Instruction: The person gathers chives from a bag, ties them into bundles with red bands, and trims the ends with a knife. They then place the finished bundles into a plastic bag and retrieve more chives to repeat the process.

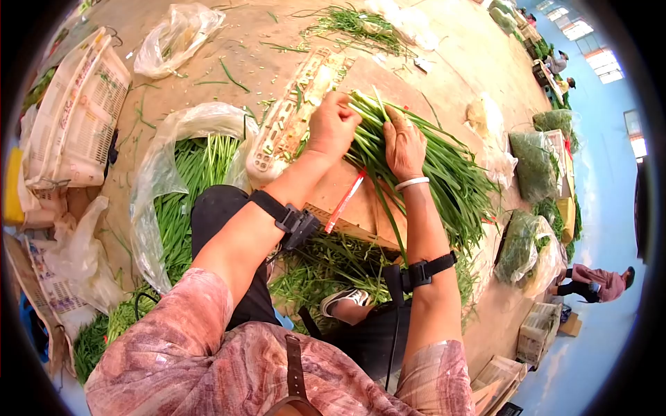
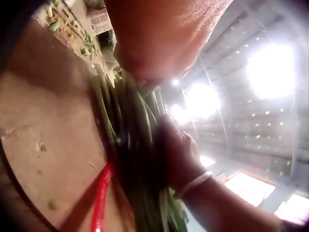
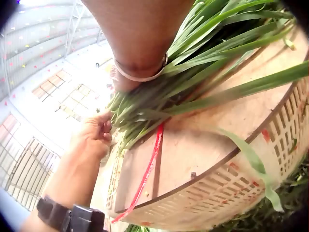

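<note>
A thick bunch of garlic chives (image 1: 444,170), long flat leaves with pale stem ends, lies across a board (image 1: 374,80). My right hand (image 1: 404,142) holds the bunch from above near the stems, a white bangle at its wrist. At the stem ends, my left hand (image 1: 333,125) has its fingers curled and pinches stems; its fingertips are partly hidden. In the right wrist view, that left hand (image 3: 91,135) shows beside the pale ends. Under the bunch runs a red strip (image 3: 148,176), hanging over the board's front edge. Long loose leaves (image 3: 256,169) droop over the same edge.
Beneath the board is a slatted plastic basket (image 3: 227,191). A pale perforated crate piece (image 1: 274,142) with trimmings lies left of it. An open plastic bag (image 1: 149,184) of greens stands by the left knee. Crates (image 1: 80,114) stand far left; bagged greens (image 1: 533,163) line the right.
</note>
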